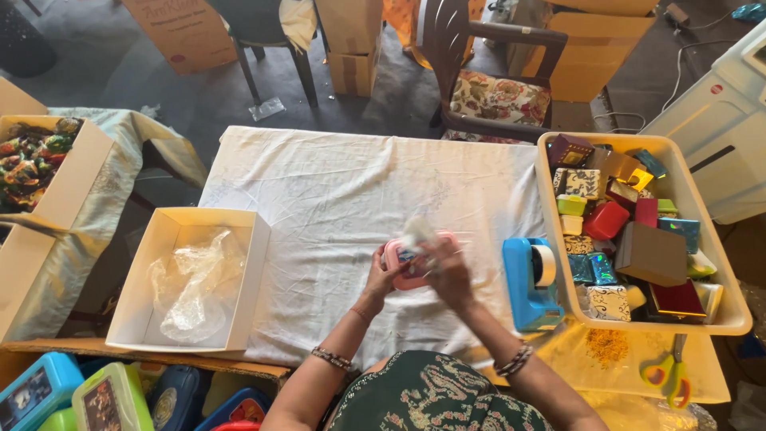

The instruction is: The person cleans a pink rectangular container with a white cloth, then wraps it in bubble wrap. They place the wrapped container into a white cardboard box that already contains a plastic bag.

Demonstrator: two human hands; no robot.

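Your hands (381, 275) (448, 275) meet over table (319, 183) centre, small box (411, 259) between them. Tape dispenser (531, 283) just right of your right hand. Tub of boxes (738, 315) right of dispenser. Scissors (670, 375) before tub. Open carton (243, 279) left of you, plastic wrap (191, 283) in it. Chair (495, 88) behind table.

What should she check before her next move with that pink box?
1. Both hands on the pink box: left hand and right hand ok.
2. Wrap secure on the box: cannot tell, blurred.
3. Tape dispenser close by the right hand: ok.
4. White carton open, only loose plastic inside: ok.
5. Scissors near: ok.
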